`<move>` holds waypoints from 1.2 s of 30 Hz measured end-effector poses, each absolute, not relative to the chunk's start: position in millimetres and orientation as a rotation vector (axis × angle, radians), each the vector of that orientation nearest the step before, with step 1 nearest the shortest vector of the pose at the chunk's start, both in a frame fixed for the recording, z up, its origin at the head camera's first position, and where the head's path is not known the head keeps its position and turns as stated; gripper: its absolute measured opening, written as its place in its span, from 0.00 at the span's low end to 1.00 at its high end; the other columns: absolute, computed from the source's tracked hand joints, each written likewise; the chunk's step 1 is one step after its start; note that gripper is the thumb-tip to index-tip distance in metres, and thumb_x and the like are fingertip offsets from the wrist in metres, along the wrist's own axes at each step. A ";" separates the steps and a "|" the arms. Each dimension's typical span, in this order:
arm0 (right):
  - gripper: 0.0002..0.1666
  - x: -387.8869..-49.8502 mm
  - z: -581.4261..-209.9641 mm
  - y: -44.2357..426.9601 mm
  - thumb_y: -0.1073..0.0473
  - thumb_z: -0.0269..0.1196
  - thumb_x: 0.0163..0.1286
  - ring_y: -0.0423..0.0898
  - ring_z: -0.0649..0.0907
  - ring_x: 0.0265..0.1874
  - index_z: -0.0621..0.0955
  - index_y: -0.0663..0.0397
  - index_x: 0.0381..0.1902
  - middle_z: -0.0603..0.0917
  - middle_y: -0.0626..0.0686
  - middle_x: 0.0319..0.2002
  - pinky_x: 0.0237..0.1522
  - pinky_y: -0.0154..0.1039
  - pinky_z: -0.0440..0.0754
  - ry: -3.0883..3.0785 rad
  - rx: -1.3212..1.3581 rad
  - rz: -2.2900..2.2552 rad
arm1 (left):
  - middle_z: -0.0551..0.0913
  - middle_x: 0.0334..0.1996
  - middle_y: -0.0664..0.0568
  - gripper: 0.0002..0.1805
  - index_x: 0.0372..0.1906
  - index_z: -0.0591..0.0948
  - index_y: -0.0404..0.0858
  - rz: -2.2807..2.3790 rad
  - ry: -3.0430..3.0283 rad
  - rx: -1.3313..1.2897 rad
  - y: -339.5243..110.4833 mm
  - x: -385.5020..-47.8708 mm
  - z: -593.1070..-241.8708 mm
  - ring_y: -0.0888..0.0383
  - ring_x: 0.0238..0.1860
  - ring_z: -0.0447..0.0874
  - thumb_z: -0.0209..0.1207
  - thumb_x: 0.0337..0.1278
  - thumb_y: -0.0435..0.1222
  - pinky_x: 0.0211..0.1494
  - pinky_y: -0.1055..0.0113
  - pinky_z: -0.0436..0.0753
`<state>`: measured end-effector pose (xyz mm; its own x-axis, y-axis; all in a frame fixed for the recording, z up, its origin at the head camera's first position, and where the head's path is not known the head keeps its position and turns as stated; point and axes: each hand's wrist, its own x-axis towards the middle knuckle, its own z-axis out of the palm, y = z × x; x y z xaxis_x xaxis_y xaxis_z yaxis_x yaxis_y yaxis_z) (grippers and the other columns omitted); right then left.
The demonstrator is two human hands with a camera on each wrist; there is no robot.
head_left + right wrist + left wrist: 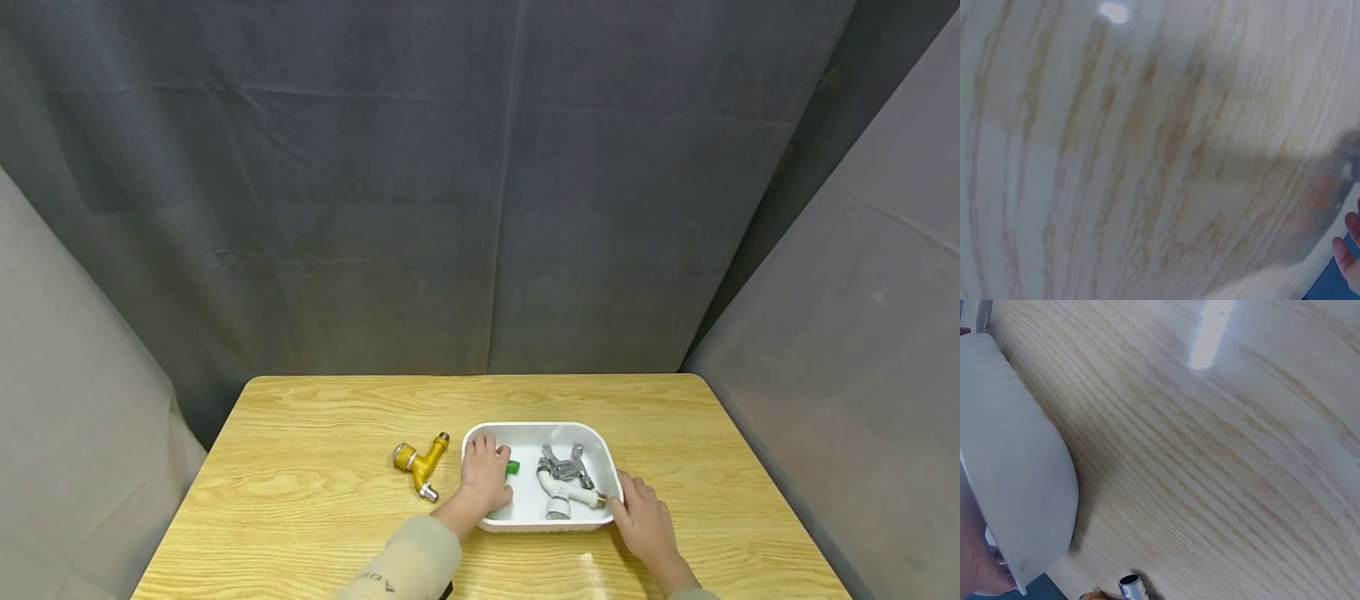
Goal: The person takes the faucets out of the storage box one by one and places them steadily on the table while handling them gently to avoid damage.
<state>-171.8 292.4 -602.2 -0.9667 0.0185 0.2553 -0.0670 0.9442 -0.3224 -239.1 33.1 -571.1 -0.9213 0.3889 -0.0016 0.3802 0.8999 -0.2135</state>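
Hands (486,477) (647,518) at ends of tray (527,442)

White tray (547,527), wood-grained yellow table (300,542)

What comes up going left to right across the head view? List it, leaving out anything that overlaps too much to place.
Yellow tap → left hand → green piece → white tap → right hand.
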 end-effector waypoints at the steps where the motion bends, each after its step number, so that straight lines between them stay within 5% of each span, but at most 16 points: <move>1: 0.23 -171.8 -602.5 292.5 0.55 0.49 0.63 0.58 0.77 0.42 0.71 0.53 0.56 0.78 0.58 0.41 0.33 0.54 0.73 -2.837 0.034 0.486 | 0.69 0.50 0.45 0.34 0.55 0.72 0.48 0.330 -3.024 -0.611 33.6 -239.2 -571.4 0.49 0.52 0.66 0.55 0.41 0.60 0.56 0.57 0.66; 36: 0.23 -171.5 -600.0 290.5 0.55 0.49 0.64 0.58 0.77 0.41 0.71 0.53 0.56 0.78 0.58 0.41 0.33 0.54 0.73 -2.843 0.025 0.490 | 0.69 0.52 0.44 0.32 0.55 0.73 0.52 0.448 -3.073 -0.536 44.5 -242.6 -583.2 0.45 0.53 0.65 0.56 0.40 0.59 0.56 0.52 0.66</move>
